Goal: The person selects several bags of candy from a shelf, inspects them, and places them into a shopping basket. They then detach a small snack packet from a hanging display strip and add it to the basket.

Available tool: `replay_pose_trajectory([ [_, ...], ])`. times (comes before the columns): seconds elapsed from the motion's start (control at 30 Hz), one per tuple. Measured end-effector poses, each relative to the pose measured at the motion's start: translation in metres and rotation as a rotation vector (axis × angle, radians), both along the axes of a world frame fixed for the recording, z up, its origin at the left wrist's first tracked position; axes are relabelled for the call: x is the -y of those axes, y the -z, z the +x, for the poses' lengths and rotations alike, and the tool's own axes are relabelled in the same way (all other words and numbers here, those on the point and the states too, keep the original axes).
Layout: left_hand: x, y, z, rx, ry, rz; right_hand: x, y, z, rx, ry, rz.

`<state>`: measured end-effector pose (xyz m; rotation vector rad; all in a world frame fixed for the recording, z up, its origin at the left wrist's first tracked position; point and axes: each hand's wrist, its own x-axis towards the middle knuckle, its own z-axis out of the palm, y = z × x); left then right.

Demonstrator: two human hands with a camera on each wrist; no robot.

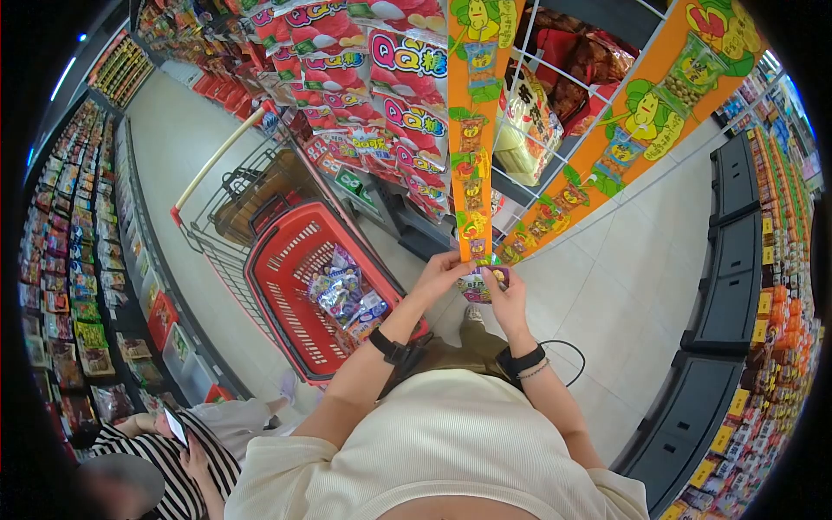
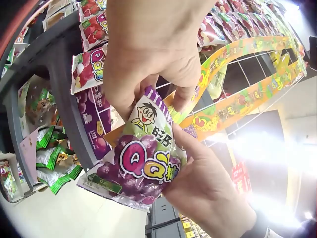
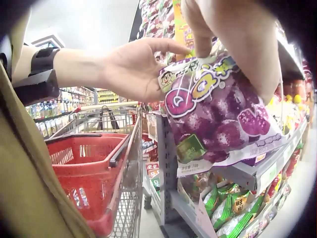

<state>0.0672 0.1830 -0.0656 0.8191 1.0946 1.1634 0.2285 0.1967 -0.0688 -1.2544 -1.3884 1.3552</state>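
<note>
one glossy purple-and-white plastic candy bag (image 2: 141, 166) is near the orange cartoon-printed strip (image 1: 471, 165), the left hand (image 1: 444, 276) pinching its top edge, the right hand (image 1: 511, 301) gripping its side, presumably for steadiness.

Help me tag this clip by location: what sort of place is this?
Most likely a supermarket or snack shop: a wire shopping cart, a red basket and long rows of packaged snacks are in view.
</note>
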Motion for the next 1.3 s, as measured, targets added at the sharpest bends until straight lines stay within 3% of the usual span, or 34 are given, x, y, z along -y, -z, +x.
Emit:
replay_pose_trajectory([
  [0.27, -0.001, 0.004, 0.000, -0.206, 0.101, 0.012, 0.001, -0.008, -0.004, 0.072, 0.040, 0.035],
  [0.5, -0.003, 0.015, 0.001, -0.147, 0.095, 0.059, 0.003, -0.015, -0.001, 0.178, 0.038, 0.053],
  [0.6, -0.003, 0.010, 0.000, -0.193, 0.118, 0.021, -0.001, -0.004, 0.005, 0.122, -0.007, 0.101],
  [0.9, -0.001, -0.001, 0.004, -0.168, 0.053, 0.023, -0.002, -0.001, 0.010, 0.011, -0.059, -0.064],
  [1.0, -0.001, -0.004, 0.004, -0.177, 0.058, 0.055, 0.000, -0.003, 0.008, -0.133, -0.037, -0.003],
  [1.2, -0.002, 0.000, 0.003, -0.189, 0.080, 0.044, 0.003, -0.006, 0.005, -0.067, -0.014, -0.009],
  [1.3, -0.002, 0.005, 0.005, -0.156, 0.058, 0.070, 0.004, -0.005, 0.003, 0.078, 0.025, 0.107],
])
